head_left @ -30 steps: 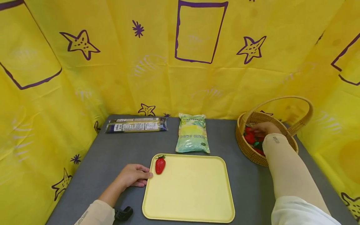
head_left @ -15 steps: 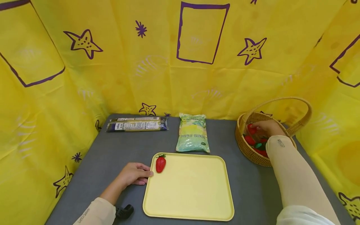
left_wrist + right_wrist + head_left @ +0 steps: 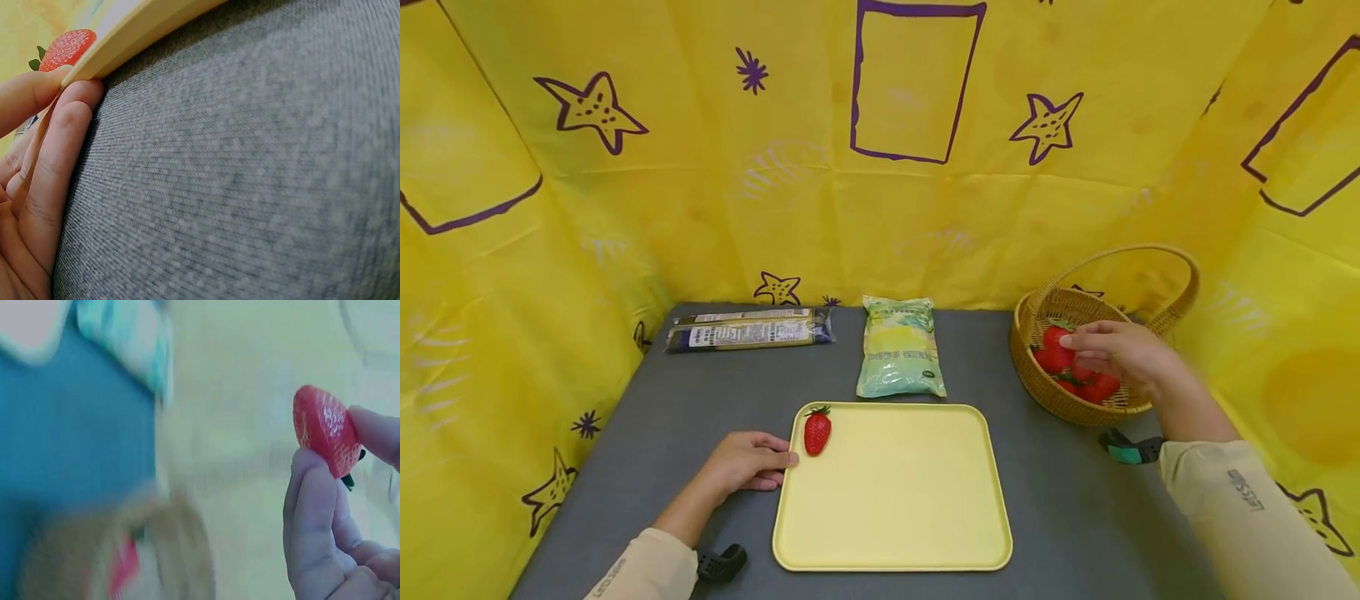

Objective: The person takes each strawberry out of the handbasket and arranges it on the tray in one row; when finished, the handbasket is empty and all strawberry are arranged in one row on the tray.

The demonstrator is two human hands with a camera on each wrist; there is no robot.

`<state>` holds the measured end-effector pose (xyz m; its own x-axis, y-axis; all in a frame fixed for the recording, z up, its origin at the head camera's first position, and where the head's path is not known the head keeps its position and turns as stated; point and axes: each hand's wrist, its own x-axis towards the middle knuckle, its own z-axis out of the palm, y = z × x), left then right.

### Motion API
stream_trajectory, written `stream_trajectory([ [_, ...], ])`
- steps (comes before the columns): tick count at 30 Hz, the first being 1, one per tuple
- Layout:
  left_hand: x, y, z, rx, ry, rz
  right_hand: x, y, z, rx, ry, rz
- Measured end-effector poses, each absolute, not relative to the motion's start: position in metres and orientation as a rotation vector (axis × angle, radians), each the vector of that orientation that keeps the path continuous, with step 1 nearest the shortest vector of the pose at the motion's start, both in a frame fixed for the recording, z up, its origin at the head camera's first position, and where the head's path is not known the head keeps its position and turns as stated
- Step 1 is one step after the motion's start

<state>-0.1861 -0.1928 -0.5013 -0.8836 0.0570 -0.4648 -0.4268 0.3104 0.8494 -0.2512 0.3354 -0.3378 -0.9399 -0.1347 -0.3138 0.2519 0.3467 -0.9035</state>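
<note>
My left hand (image 3: 747, 462) grips the left rim of a pale yellow tray (image 3: 895, 492), thumb on top and fingertips against the underside, as the left wrist view shows. A red strawberry (image 3: 817, 432) lies in the tray's far left corner, its green leaves pointing away. Over the wicker basket (image 3: 1033, 392), my right hand (image 3: 1123, 354) pinches another strawberry (image 3: 325, 428) between thumb and fingertips. In the right wrist view that strawberry is raised apart from the blurred basket. Several more strawberries (image 3: 1097, 387) lie inside the basket, partly covered by the hand in the head view.
A green and yellow plastic bag (image 3: 901, 346) lies just behind the tray. Long clear-wrapped packets (image 3: 748, 329) lie at the back left of the grey table (image 3: 647, 442). The basket's tall handle (image 3: 1120, 250) arches up behind my right hand. Yellow patterned cloth (image 3: 790, 192) surrounds the table.
My right hand has come up from inside the basket toward me, bringing a strawberry with it. My left hand keeps its grip on the tray rim. The head view has shifted slightly.
</note>
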Motion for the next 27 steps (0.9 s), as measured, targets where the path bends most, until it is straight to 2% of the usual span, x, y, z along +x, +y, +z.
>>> stream_trajectory([
  [3,-0.187,-0.192,-0.500,-0.322,2.174,1.605,-0.238,0.293,-0.342,0.008,2.251,-1.619],
  [7,-0.190,-0.188,-0.499,-0.311,2.175,1.612,-0.234,0.234,-0.368,-0.062,2.226,-1.579],
  [15,-0.188,-0.188,-0.498,-0.319,2.178,1.602,-0.228,0.128,-0.436,0.113,2.179,-1.601],
  [20,-0.186,-0.191,-0.499,-0.323,2.174,1.593,-0.221,0.089,-0.461,0.228,2.119,-1.713],
  [27,-0.186,-0.194,-0.500,-0.309,2.169,1.590,-0.222,0.066,-0.472,0.288,2.218,-1.675],
])
